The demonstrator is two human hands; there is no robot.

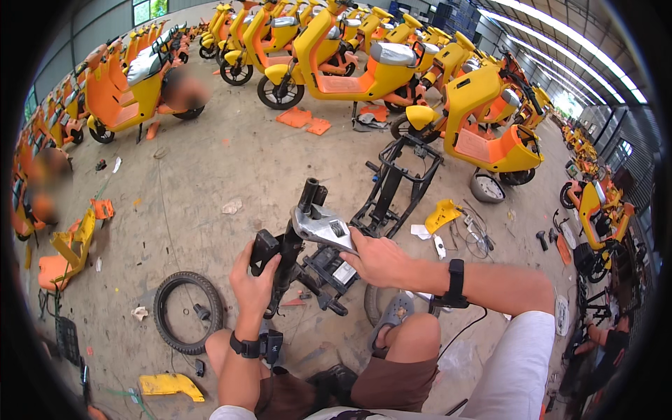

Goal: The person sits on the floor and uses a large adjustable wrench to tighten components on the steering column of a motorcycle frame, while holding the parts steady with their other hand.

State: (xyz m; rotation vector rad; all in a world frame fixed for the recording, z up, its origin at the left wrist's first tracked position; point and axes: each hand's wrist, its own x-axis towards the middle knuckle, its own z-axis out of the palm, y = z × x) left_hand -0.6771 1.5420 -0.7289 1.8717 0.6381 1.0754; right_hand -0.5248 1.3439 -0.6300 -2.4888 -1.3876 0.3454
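My right hand (383,260) is closed around the handle of a large silver adjustable wrench (323,227). The wrench's jaws are at the black steering tube (308,196), just below its upper end. My left hand (250,285) grips a black blocky part (266,246) beside the tube, thumb and fingers on its sides. Whether that part is fixed to the tube, I cannot tell. The tube belongs to or stands against a stripped black scooter frame (386,192) on the floor in front of me. Below the wrench, the frame's lower end is partly hidden.
A loose tyre (162,315) lies to the left, and a yellow panel (171,386) lies nearer. Yellow scooters (343,80) stand in rows beyond. Right of the frame are a yellow cover (442,215), cables (477,238) and a round bucket-like container (488,189). Another person (605,350) is at far right.
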